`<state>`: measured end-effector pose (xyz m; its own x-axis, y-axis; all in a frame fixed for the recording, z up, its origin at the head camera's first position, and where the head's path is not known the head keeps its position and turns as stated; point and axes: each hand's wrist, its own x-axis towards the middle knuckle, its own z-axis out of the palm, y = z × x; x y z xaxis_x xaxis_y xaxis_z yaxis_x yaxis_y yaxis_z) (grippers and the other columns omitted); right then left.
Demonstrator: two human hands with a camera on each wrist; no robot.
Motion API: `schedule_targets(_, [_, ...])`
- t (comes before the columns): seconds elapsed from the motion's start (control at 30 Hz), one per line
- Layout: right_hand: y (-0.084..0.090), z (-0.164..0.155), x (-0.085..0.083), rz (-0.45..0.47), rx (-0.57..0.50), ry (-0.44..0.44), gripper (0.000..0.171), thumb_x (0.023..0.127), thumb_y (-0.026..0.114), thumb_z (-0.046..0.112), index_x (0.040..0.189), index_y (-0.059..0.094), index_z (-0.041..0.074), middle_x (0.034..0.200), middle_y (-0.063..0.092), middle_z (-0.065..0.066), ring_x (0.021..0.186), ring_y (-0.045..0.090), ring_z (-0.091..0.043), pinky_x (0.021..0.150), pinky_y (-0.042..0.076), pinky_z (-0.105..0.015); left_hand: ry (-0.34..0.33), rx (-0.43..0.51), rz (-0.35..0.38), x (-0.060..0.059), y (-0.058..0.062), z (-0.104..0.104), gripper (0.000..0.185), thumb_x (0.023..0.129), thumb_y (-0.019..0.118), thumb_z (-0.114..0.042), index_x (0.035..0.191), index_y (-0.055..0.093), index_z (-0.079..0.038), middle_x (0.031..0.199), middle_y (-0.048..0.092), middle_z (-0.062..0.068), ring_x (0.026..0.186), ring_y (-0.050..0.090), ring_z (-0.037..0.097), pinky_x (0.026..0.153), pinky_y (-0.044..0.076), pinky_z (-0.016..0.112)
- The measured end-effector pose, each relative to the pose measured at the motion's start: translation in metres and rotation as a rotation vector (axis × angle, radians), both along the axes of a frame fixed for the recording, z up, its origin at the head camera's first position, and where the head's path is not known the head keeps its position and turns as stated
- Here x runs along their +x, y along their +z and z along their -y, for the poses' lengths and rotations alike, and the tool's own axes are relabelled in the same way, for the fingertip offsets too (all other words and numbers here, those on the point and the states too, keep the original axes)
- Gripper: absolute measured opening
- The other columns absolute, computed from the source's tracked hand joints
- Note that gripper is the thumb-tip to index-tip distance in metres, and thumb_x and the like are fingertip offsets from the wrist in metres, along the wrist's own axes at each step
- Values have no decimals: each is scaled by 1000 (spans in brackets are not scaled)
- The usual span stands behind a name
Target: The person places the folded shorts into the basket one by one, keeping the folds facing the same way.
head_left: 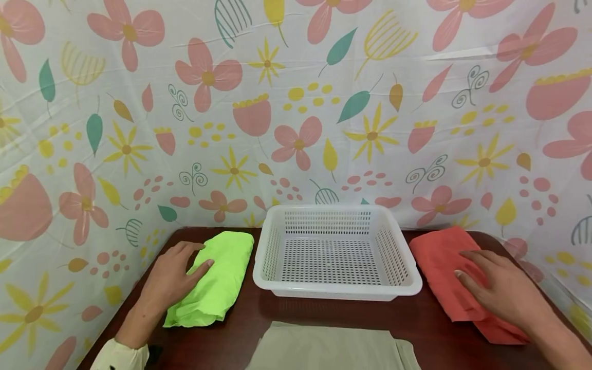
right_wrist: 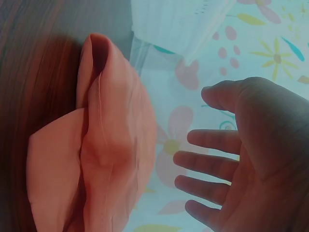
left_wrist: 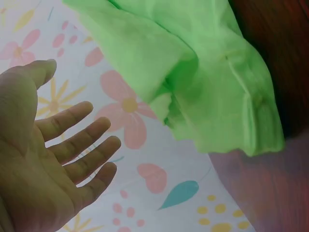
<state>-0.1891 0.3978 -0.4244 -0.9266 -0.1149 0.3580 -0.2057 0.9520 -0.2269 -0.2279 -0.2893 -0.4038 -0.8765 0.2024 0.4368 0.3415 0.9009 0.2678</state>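
On the left of the table lies a folded neon-green cloth (head_left: 222, 277), its fabric bunched in soft folds. My left hand (head_left: 173, 275) hovers at its left side; in the left wrist view the fingers (left_wrist: 91, 162) are spread and hold nothing, apart from the green fabric (left_wrist: 212, 96). A folded coral-red cloth (head_left: 446, 272) lies on the right. Over its right part is my right hand (head_left: 504, 288), and the right wrist view shows its fingers (right_wrist: 205, 164) extended with a gap to the red fabric (right_wrist: 113, 145). Both palms hold nothing.
A white perforated plastic basket (head_left: 337, 290) stands between the two cloths at the back of the dark wooden table (head_left: 222, 347). Folded beige-grey fabric (head_left: 330, 349) lies in front of it. A flower-printed sheet (head_left: 296, 67) hangs behind and around the table.
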Motion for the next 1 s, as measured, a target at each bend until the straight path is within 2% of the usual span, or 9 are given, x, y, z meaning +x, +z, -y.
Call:
schedule_targets(0.13, [0,4,0,9,19,-5,60,94,81,39,135,65,-1,134,58,-32,119,52,-53,92,43,-75,-24,10,-9,3,-1,-4,48,100,75,-42,132,70,-6,131,67,14,116,66,37,93,53,58])
schedule_targets(0.43, [0,8,3,-9,34,16,59,91,84,37,134,65,0,135,60,-31,120,53,-53,92,44,-74,-84,-3,-90,2,-3,-13,41,96,81,-35,123,73,-6,123,71,12,110,69,35,93,55,56])
schedule_targets(0.67, [-1,14,4,-37,49,21,60,88,86,33,134,66,0,134,61,-31,118,55,-52,92,44,-75,-103,-7,-69,5,-3,-18,39,96,80,-35,123,73,-9,123,70,9,113,68,33,96,52,59])
schedule_targets(1.0, [2,26,8,-83,49,58,56,87,88,28,131,68,0,132,63,-28,117,58,-51,92,46,-71,-89,-19,-36,12,-2,-26,38,97,79,-40,124,73,-14,125,70,4,119,66,31,102,42,67])
